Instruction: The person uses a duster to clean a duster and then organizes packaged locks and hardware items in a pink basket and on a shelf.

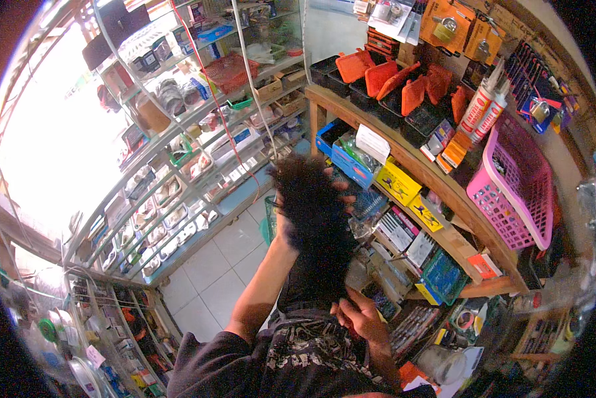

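Note:
A black, shaggy bundle (317, 219), which looks like a feather duster, stands in front of my dark printed shirt. My left hand (281, 226) reaches behind it from the left, and its fingertips show along the bundle's right side. Most of that palm is hidden by the dark tufts. Close to the bundle's lower end, my right hand (360, 314) has its fingers curled. Whether anything is held inside those fingers is not visible.
On the left is a glass display case (178, 199) of small goods above a tiled floor (203, 293). To the right, a wooden shelf (407, 144) carries orange-lidded black boxes (382, 79), sealant tubes (482, 107) and a pink basket (512, 184). Cords (250, 74) hang ahead.

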